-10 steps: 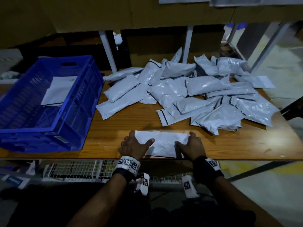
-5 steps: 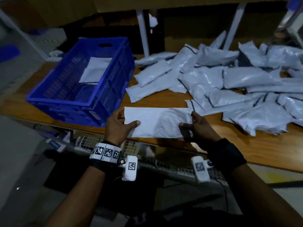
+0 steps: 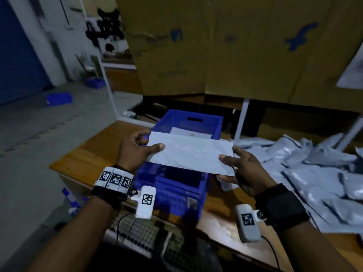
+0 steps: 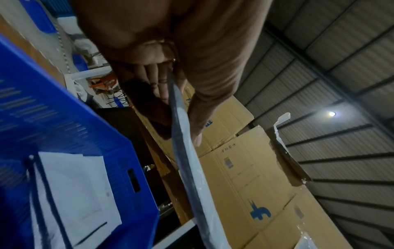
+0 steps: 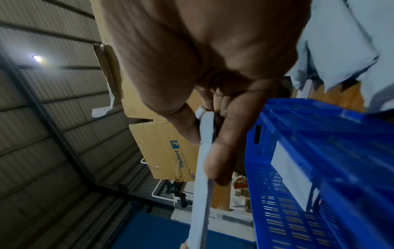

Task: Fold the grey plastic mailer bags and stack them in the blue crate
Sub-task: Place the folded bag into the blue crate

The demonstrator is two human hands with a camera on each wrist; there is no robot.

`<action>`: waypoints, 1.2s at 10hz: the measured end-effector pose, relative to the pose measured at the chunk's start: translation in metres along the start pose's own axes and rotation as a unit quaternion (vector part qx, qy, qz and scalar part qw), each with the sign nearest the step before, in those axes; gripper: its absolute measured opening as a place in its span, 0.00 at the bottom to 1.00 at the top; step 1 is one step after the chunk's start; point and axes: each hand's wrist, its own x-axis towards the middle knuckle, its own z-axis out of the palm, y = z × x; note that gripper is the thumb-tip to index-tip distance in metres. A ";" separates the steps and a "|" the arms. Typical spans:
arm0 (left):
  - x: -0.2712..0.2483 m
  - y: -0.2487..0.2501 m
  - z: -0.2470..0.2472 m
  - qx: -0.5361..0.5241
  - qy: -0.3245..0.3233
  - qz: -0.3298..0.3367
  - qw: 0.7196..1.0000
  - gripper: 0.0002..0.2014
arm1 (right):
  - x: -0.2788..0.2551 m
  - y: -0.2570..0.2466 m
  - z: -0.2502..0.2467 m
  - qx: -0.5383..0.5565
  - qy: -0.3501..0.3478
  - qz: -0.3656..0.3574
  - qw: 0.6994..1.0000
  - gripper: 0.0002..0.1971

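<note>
We hold a folded bag (image 3: 189, 152) flat at frame centre, above the crate (image 3: 216, 124): left hand (image 3: 135, 148) pinches its left edge, right hand (image 3: 243, 169) its right. Loose bags (image 3: 314, 173) fill the table's (image 3: 88, 160) right.

Large cardboard boxes (image 3: 225, 46) with blue logo prints fill the upper middle and right of the head view, standing behind a wooden table (image 3: 88, 156) with white metal legs (image 3: 242, 118). On the grey floor at the left lie small blue bins (image 3: 59, 99), near a blue door (image 3: 17, 50). Above, in the wrist views, a corrugated metal roof (image 4: 341, 84) carries a lit lamp (image 4: 331, 114).
</note>
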 end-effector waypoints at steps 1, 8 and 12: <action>0.055 0.009 -0.009 0.024 -0.008 0.009 1.000 0.34 | 0.038 -0.014 0.027 0.028 0.017 -0.010 0.999 0.24; 0.292 -0.028 0.061 0.216 -0.157 -0.069 0.961 0.28 | 0.327 0.009 0.062 0.000 0.245 0.015 0.970 0.32; 0.354 -0.066 0.075 0.263 -0.222 -0.073 0.936 0.25 | 0.359 0.024 0.079 -0.670 0.193 0.116 0.707 0.21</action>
